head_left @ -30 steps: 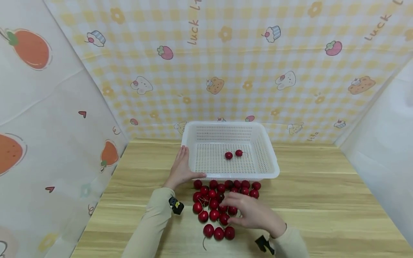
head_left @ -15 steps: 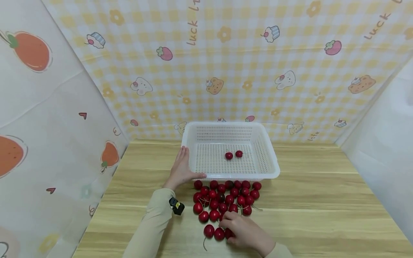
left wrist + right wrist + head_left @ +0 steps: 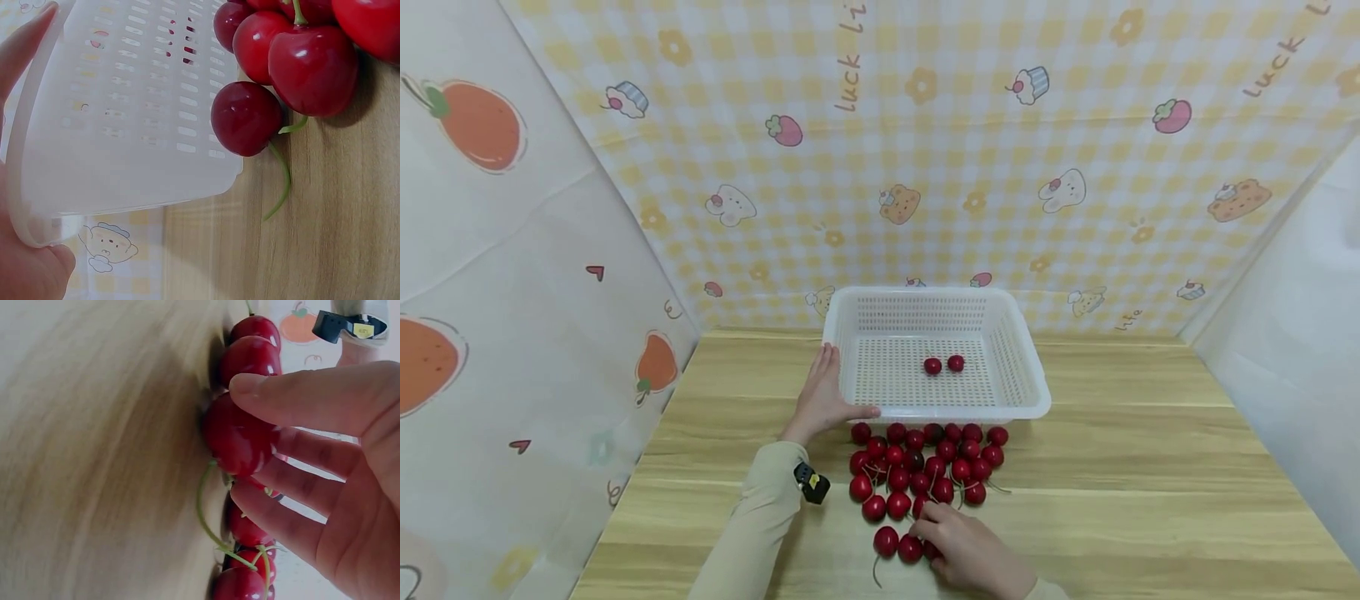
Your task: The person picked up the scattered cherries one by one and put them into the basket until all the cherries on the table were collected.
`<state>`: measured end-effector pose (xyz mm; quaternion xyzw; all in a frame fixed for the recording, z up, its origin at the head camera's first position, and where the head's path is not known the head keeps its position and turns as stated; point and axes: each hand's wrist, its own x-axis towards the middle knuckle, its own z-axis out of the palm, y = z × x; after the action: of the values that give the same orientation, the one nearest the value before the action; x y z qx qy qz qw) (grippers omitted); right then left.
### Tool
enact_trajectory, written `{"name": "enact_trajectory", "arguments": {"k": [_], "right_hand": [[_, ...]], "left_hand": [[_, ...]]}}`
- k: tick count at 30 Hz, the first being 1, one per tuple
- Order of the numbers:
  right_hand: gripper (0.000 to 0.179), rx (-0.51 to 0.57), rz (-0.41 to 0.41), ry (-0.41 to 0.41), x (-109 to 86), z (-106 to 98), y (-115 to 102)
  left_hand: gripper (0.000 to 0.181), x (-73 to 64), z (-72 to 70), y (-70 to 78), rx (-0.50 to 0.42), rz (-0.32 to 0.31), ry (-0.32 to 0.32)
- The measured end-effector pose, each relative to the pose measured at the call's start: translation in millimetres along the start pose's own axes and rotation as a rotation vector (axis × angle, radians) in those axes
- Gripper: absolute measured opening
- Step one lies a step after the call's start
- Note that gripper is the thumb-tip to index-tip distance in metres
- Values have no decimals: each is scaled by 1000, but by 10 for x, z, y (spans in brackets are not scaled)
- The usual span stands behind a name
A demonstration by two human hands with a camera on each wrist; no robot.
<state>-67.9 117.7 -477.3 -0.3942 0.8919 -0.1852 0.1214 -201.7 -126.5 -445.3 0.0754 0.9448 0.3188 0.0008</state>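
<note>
We have the left grip [image 3: 820, 403] clasping the near-left corner of the basket [image 3: 955, 412], probably steadying it near the far edge of the bench [image 3: 1135, 475]. Right grip [image 3: 967, 548] pinches a cherry [image 3: 236, 437] at the nearest row's right end, thumb opposite fingers, likely against rolling. Loose cherries [image 3: 898, 478] lie before the basket, presumably for easy reach; two cherries [image 3: 932, 366] sit inside.

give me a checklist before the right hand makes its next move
Left hand on the white basket: ok, touching the near left corner.
Grip of the right hand: ok, thumb and fingers around the held cherry.
Held cherry off the table: cannot tell.
Room in the basket: ok, just two cherries inside.
Low path to the basket: not ok, loose cherries lie between.
</note>
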Motion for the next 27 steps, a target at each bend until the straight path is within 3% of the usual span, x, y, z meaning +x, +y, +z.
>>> {"name": "enact_trajectory", "arguments": {"k": [18,27], "right_hand": [[23,3,46,20,0,12,-17],[21,-55,-78,180,-38,-194,-19]], "left_hand": [[131,2,14,-19,3,8,4],[131,-15,-11,10,-15,8,3]]}}
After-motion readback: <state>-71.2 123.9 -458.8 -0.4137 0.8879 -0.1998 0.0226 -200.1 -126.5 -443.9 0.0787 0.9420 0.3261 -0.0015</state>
